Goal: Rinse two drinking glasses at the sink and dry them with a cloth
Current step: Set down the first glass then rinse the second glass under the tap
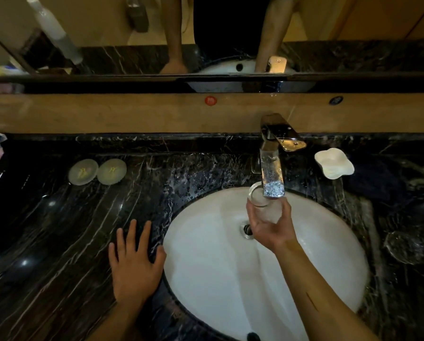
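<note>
Your left hand (134, 264) lies flat on the dark marble counter (58, 230), fingers straight and spread, thumb at the rim of the sink (316, 254); its grip holds nothing. The white oval sink has an open drain (247, 229) at its centre.

Your right hand (271, 225) reaches over the sink, its grip wrapped round a clear drinking glass (262, 205), fingers and thumb curled about its wall. The glass is tilted, mouth toward the chrome faucet (272, 173), right under the spout. Contents of the glass: cannot tell.

A second glass (407, 244) sits on the counter right of the sink, faint against the marble; contents not readable. Further back: two round pale lids (97, 171) lie side by side on the left, and a white scalloped dish (334, 163) on the right next to a dark cloth (378, 178). Droplets spot the counter near the faucet. A mirror (107, 33) runs behind.
</note>
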`<state>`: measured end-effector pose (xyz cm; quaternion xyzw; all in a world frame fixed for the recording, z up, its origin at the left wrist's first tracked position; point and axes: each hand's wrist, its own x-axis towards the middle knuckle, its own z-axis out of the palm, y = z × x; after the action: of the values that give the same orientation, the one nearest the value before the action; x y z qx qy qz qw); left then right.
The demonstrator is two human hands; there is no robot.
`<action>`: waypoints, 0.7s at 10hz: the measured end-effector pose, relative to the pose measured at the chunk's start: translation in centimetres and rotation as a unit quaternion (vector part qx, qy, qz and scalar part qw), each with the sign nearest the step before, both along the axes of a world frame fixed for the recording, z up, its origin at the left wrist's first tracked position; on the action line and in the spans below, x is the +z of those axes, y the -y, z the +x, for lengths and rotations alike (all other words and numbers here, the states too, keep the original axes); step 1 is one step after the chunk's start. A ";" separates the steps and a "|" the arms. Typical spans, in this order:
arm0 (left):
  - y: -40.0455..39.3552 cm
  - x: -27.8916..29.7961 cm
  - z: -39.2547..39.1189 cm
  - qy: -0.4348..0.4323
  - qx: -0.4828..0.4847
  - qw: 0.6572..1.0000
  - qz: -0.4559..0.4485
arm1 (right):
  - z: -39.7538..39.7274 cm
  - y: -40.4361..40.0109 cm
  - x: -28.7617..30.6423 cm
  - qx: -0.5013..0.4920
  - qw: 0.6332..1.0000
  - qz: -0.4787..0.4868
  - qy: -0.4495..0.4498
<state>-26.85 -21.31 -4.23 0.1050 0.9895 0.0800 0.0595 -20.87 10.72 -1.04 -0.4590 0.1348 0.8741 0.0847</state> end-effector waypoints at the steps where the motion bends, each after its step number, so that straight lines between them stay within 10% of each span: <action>1: 0.0 0.1 0.0 0.001 0.000 1.000 0.001 | 0.9 -0.2 -0.6 -0.024 0.999 -0.019 -0.014; 4: 0.0 0.2 0.0 0.003 -0.001 1.000 -0.001 | 3.3 -0.8 -1.7 0.141 0.985 0.050 -0.092; 7: 0.0 0.1 0.0 0.000 -0.003 1.000 -0.007 | 2.8 -1.4 -1.3 0.319 0.865 0.384 -0.046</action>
<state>-26.87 -21.29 -4.12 0.1075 0.9897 0.0731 0.0603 -18.11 12.09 -2.37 -0.3677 -0.3618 0.8560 -0.0349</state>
